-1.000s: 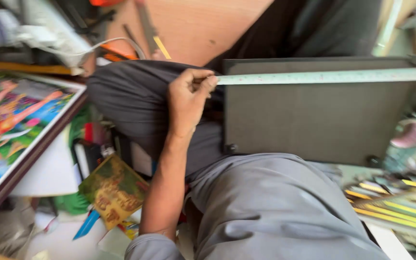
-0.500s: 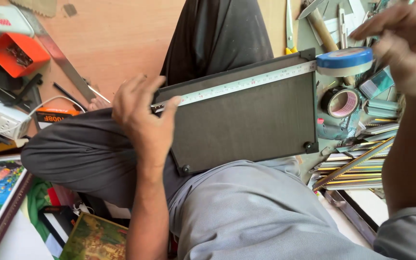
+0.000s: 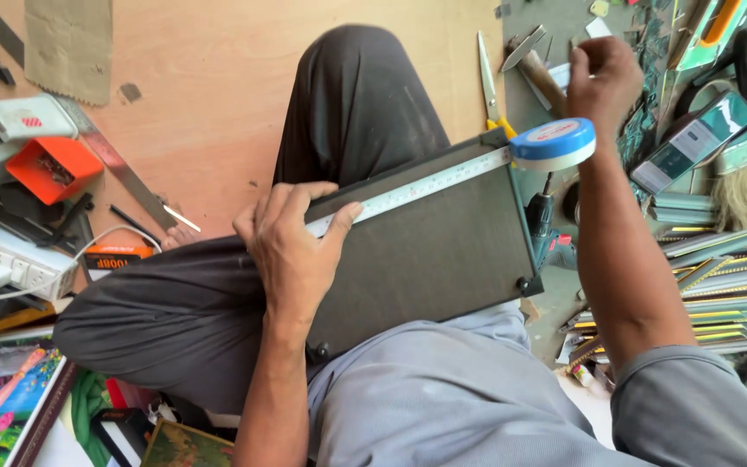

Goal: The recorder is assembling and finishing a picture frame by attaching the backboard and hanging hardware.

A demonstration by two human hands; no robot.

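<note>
Tape (image 3: 408, 190) is stretched along the top edge of a dark board (image 3: 434, 251) propped on the lap, pinned flat by the left hand (image 3: 291, 246); the roll (image 3: 552, 143) hangs under the closed right hand (image 3: 603, 78). Thin and sticky, it seems best gripped by the roll. Scissors (image 3: 488, 78) lie nearby.

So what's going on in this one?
A person sitting on the floor has a dark board propped on their lap. The left hand presses the end of a strip of tape against the board's top edge, while the right hand is raised beside a blue-and-white tape roll at the board's far corner. The tape runs along most of that edge. Scissors and a hammer lie beyond on the floor.
</note>
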